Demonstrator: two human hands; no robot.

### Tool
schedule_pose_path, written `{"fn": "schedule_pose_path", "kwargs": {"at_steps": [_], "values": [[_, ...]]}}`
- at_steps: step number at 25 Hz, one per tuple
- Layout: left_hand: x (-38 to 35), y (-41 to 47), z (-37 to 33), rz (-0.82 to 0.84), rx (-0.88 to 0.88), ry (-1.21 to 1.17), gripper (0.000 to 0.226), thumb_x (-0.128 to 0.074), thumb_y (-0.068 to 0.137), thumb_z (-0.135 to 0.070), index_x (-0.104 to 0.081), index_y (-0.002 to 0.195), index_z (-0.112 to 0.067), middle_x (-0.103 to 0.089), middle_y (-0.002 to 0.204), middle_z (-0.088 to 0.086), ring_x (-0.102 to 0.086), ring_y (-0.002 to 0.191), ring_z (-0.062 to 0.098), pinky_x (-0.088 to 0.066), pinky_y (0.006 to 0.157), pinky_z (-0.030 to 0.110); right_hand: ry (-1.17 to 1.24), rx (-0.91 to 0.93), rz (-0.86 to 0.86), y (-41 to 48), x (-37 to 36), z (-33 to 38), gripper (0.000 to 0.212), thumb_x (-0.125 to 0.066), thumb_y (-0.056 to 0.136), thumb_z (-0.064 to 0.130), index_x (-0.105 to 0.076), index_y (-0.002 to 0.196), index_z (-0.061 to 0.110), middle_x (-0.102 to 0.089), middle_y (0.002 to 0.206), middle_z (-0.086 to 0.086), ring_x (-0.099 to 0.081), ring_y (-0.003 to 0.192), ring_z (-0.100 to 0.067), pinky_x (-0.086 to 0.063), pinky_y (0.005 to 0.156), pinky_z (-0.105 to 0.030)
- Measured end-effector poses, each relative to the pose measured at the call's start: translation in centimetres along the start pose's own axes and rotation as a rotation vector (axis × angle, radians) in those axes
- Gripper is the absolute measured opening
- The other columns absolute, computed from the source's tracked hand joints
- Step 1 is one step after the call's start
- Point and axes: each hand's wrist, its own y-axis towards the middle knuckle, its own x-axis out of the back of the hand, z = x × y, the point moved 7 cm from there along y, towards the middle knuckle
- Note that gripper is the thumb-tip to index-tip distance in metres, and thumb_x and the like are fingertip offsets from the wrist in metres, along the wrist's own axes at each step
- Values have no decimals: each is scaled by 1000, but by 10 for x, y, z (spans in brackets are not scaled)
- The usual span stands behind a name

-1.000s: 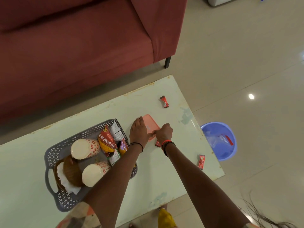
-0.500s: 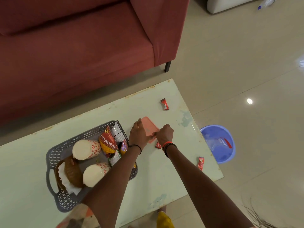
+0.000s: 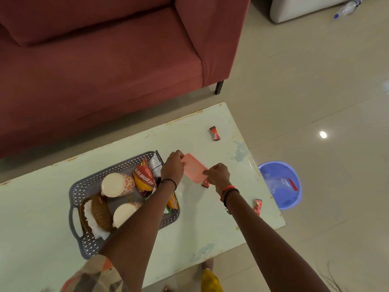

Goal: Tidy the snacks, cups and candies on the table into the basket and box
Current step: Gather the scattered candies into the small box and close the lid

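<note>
A: Hands?
B: Left hand (image 3: 173, 165) curled over the far-left end of the pink box (image 3: 193, 167), fingers wrapped on its edge. Right hand (image 3: 216, 174) pinches the near-right end. Both are holding it.
A: Box open or closed?
B: Can't tell, only the pink top shows. It's low over the table (image 3: 210, 218); contact is unclear.
A: Candies?
B: One red candy (image 3: 205, 183) just under the right hand's grip, partly hidden, at the box's near corner. A second candy (image 3: 214, 133) is beyond both hands, well apart. A third candy (image 3: 258, 206) sits right of the right wrist, at the table edge.
A: Basket?
B: Grey basket (image 3: 88, 247) just left of the left hand, under that forearm. In it are two paper cups (image 3: 116, 184) on their sides, a red-and-yellow snack packet (image 3: 144, 178) nearest the left wrist, and more small packets.
A: Off-table?
B: Blue bin (image 3: 290, 199) on the floor, right of the right hand.
</note>
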Motion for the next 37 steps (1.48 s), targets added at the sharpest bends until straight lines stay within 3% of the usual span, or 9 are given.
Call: {"fn": "schedule_pose_path", "kwargs": {"at_steps": [3,5,8,12,20,25,31,34,37], "values": [[6,-7,6,17,-37,-78,9,-56,88,-5,-59,97,-4,-66,101,12,-61,96,29,-51,81,44,359,-138,233,-17,0,-16,9,-59,84,5,-55,88,-2,-53,93,-18,-56,87,-32,-53,93,-45],[8,-13,6,70,-87,-93,5,-58,86,-4,-61,89,-7,-69,91,8,-64,90,27,-51,76,37,435,-192,285,-22,7,-28,20,-58,88,4,-59,101,-11,-56,95,-23,-57,92,-36,-52,96,-45],[8,-25,-4,148,-187,-94,7,-61,84,-5,-61,83,-11,-67,82,1,-65,83,20,-50,71,32,443,-264,315,-29,14,-42,22,-53,88,-9,-56,109,-18,-58,100,-27,-61,82,-33,-58,76,-33],[6,-39,-18,129,-281,-124,6,-58,87,-4,-60,86,-10,-67,88,5,-64,87,21,-53,77,41,408,-396,317,-31,31,-52,7,-52,87,-14,-58,84,-12,-59,82,-25,-61,70,-29,-58,47,-26],[-3,-29,-49,-26,-383,-204,12,-57,87,-1,-60,97,-7,-66,112,6,-62,109,20,-50,94,35,512,-413,373,-4,60,-33,5,-54,90,-7,-58,87,-7,-70,65,-18,-70,50,-20,-58,48,-23],[-19,-24,-41,-13,-323,-87,39,-47,87,9,-50,123,-7,-45,138,8,-46,129,19,-38,109,28,531,-275,192,27,81,-18,13,-49,92,-9,-54,81,-5,-60,75,-18,-59,65,-24,-57,46,-24],[-22,-20,-26,-43,-279,-20,33,-48,90,2,-50,123,-5,-48,133,10,-49,124,24,-41,106,32,353,-132,-14,60,77,-23,19,-51,90,-9,-50,76,4,-57,95,-21,-58,69,-27,-55,76,-40],[-18,-20,-19,-64,-267,-26,32,-47,92,-2,-50,123,-5,-49,133,10,-50,122,24,-42,104,32,182,-83,-155,70,78,-27,27,-58,86,-8,-51,63,6,-59,90,-23,-61,77,-32,-55,88,-44],[-13,-23,-14,-87,-247,-24,31,-47,93,-6,-49,124,-5,-49,133,9,-51,122,24,-43,102,34,-25,-28,-207,71,77,-22,35,-64,82,-1,-50,52,8,-60,76,-19,-57,65,-31,-52,90,-43]]}}
